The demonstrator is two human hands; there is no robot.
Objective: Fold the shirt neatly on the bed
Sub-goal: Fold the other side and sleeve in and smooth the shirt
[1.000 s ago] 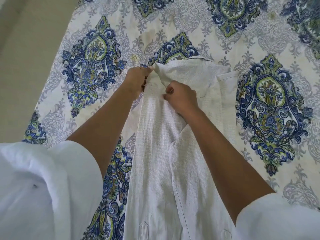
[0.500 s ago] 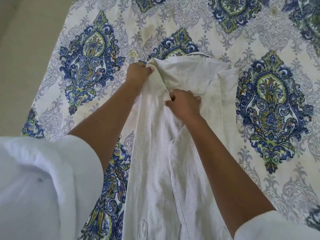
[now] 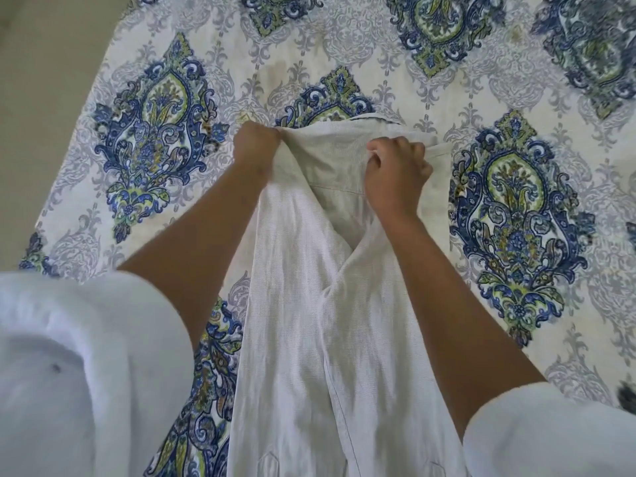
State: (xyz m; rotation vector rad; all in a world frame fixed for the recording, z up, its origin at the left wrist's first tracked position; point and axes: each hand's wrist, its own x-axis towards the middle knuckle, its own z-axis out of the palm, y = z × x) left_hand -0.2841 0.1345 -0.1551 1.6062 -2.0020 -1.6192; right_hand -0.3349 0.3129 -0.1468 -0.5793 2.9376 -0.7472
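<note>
The person's white sleeves (image 3: 69, 356) are closest, and both bare arms reach out over the bed (image 3: 148, 139). The shirt (image 3: 303, 321) lies on the bed between the arms. It is long and thin, and it runs from the person straight out to the two grips. So most of the shirt is on the near side of the grips, and only its top edge is at them. The left grip (image 3: 256, 146) is a tight fist that pinches the top left corner of the shirt. The right grip (image 3: 395, 170) is a bit nearer, with fingers curled onto the cloth by the top right side. It seems to hold a fold there. The collar (image 3: 371, 119) peeks out just past the grips, between them. Next, I think, the top gets folded back toward the person.
</note>
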